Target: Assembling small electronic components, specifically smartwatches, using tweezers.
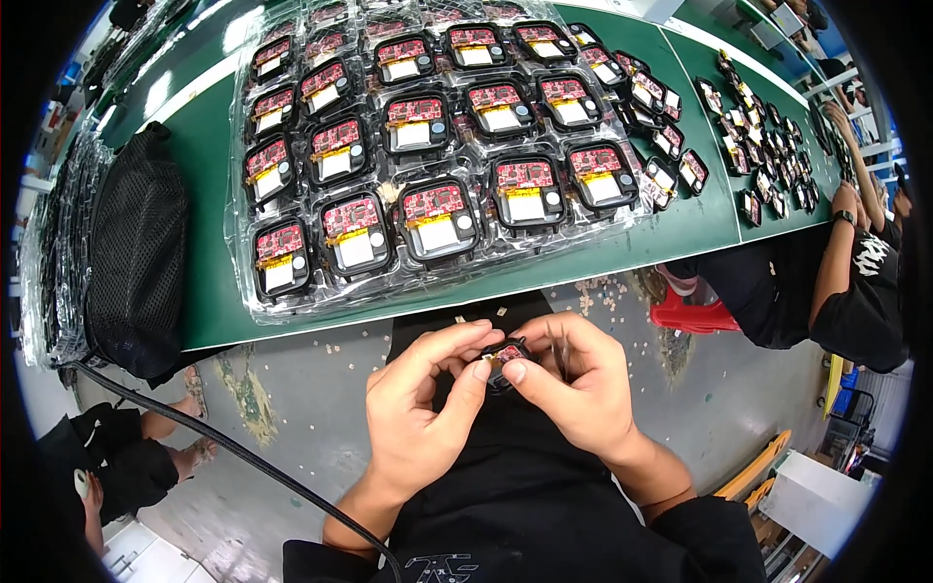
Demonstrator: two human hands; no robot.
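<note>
Above my lap, just in front of the table edge, both hands hold a small black device housing (pixel 506 351) with a red circuit board in it. My left hand (pixel 420 413) pinches its left side between thumb and fingers. On the other side, my right hand (pixel 581 394) is closed on the housing, its thumb resting on the near face. A thin metal tool, apparently tweezers (pixel 561 352), sticks out between the right fingers. The fingertips partly cover the housing, so its inner details are hard to make out.
A clear plastic tray (pixel 241 209) with several similar housings lies on the green table (pixel 209 291). More housings (pixel 671 141) are heaped to its right. A black mesh bag (pixel 141 257) stands at the left; a black cable (pixel 238 452) runs toward me. A co-worker's arm (pixel 834 253) reaches in from the right.
</note>
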